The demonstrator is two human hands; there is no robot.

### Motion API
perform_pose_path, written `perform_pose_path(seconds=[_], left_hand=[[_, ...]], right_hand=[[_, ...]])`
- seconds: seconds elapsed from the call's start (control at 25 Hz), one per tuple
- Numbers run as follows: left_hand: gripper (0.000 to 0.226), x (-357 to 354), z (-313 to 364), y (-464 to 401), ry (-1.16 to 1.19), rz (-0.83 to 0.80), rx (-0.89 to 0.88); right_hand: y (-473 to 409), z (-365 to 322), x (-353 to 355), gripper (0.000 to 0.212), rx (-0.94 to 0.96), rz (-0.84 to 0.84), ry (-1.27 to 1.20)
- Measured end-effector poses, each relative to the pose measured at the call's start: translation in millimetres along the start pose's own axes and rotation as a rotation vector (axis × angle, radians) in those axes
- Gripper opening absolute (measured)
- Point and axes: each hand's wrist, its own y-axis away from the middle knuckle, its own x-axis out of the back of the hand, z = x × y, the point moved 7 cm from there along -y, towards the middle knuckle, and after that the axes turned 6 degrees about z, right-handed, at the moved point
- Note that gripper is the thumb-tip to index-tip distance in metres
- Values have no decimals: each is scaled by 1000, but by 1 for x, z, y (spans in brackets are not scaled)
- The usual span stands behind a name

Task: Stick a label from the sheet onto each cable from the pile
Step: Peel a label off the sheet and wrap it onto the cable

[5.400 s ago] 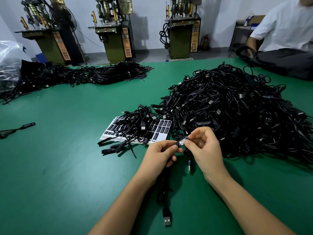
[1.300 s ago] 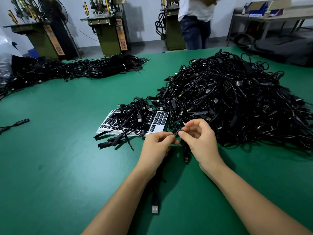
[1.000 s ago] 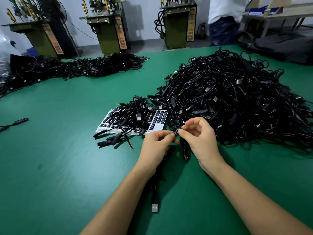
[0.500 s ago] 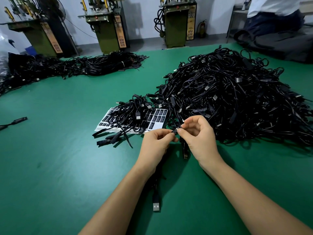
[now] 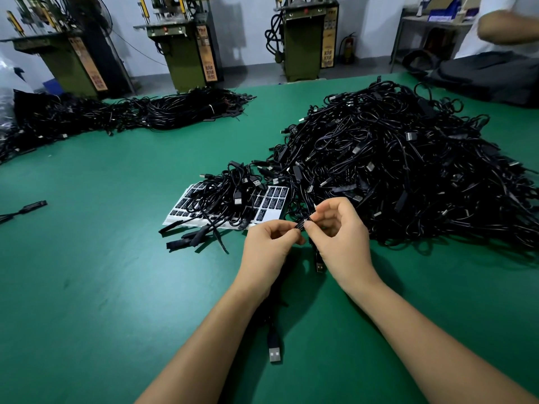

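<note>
Green table [image 5: 102,272]: at centre frame the label [image 5: 302,222] looked nearly wrapped round the cable [image 5: 274,342], barely changed over the last second, so wrap almost done. Left hand [image 5: 269,247] and right hand [image 5: 339,240] both pinched it tight. Label sheet [image 5: 272,204] and pile [image 5: 408,170] just behind.

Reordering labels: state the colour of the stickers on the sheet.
Black with white print, on a white label sheet; clearest in the head view.
</note>
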Motion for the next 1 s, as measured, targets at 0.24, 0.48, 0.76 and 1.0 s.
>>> perform_pose_path(seconds=[0.24, 0.48, 0.76, 1.0], left_hand=[[17, 0, 1, 1, 27, 6, 9], [19, 0, 3, 3, 36, -2, 12], [20, 0, 3, 3, 60, -17, 43], [24, 0, 5, 3, 109, -49, 60]], right_hand=[[-1, 3, 2, 26, -13, 19, -5], [-2, 5, 2, 31, -43, 21, -46], [-4, 9, 3, 32, -65, 36, -78], [-7, 14, 8, 25, -163, 90, -158]])
